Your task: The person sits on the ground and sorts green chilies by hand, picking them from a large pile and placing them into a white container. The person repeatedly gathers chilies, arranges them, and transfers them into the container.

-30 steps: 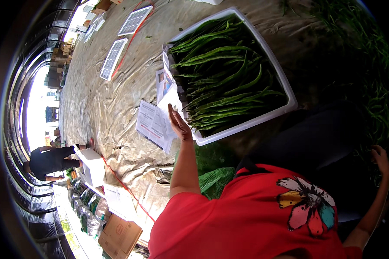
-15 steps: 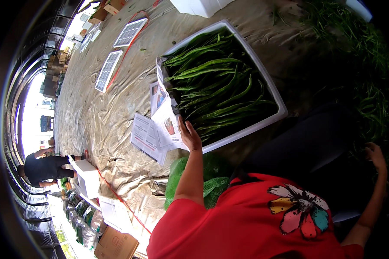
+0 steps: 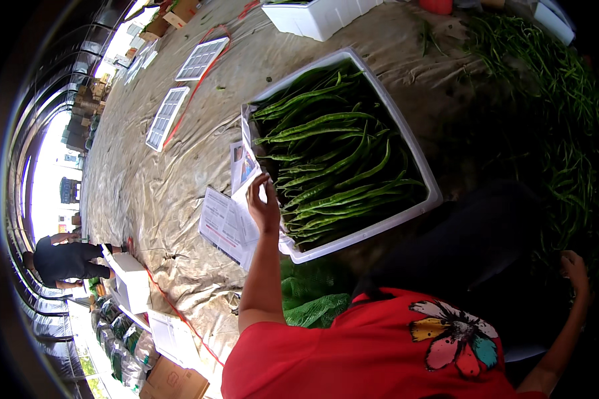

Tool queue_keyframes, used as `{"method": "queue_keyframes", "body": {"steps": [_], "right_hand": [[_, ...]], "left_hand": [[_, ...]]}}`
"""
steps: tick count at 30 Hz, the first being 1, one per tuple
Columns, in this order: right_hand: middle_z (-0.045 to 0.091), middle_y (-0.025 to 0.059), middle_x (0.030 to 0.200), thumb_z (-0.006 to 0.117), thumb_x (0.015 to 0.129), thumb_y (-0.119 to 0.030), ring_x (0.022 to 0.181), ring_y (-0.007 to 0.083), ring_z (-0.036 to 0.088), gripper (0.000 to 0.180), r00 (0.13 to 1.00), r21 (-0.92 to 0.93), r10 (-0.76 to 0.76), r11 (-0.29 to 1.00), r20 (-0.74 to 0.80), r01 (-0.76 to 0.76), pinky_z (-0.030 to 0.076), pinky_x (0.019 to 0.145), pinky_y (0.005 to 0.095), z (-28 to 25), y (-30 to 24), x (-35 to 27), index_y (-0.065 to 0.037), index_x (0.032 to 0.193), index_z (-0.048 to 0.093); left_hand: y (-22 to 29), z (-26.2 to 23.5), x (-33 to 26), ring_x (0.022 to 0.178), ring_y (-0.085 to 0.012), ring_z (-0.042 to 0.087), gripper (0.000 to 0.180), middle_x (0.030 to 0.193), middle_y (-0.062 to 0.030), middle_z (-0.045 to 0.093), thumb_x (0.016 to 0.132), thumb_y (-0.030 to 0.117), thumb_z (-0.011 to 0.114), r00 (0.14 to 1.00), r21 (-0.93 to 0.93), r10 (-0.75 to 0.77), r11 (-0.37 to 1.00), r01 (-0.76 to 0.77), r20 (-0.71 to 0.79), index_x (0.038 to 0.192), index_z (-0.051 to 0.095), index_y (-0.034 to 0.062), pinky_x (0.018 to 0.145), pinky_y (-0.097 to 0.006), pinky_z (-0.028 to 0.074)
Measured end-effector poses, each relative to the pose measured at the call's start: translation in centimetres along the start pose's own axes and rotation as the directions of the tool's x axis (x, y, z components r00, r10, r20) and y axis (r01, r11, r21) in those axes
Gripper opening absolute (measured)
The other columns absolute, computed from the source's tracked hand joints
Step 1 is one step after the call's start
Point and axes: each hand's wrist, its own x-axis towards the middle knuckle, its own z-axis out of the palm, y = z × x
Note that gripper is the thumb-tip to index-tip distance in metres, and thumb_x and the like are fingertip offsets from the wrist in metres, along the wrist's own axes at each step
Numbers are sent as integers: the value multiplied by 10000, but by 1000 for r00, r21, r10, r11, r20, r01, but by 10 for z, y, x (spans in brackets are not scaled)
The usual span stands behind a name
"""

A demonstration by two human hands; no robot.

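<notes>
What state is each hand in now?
Left hand: half-curled at the printed paper; grip unclear.
Right hand: in shadow; open or closed, cannot tell.

head cam, L of 2 | wide fisheye | looks dn | shirt close, crate beyond

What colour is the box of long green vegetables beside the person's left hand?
The box is white; it shows best in the head view.
</notes>
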Motion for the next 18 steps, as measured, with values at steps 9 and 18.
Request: {"method": "queue_keyframes", "body": {"steps": [9,18], "right_hand": [[599,54,846,521,933,-264,652,119,568,356,997,158,79,985,-25,-74,466,569,288,-4,48,3,-30,1200,538],[582,38,770,531,937,-289,582,98,552,361,998,250,58,966,22,-62,430,491,240,-7,79,-5,-24,1181,548]], "left_hand": [[-42,144,154,940,-268,636,294,1024,-134,657,869,214,568,921,166,21,982,-93,390,1142,605,111,829,-380,489],[-9,150,144,998,-316,569,356,1035,-127,639,769,308,695,828,332,104,883,-332,551,1078,643,137,866,-417,451]]}}
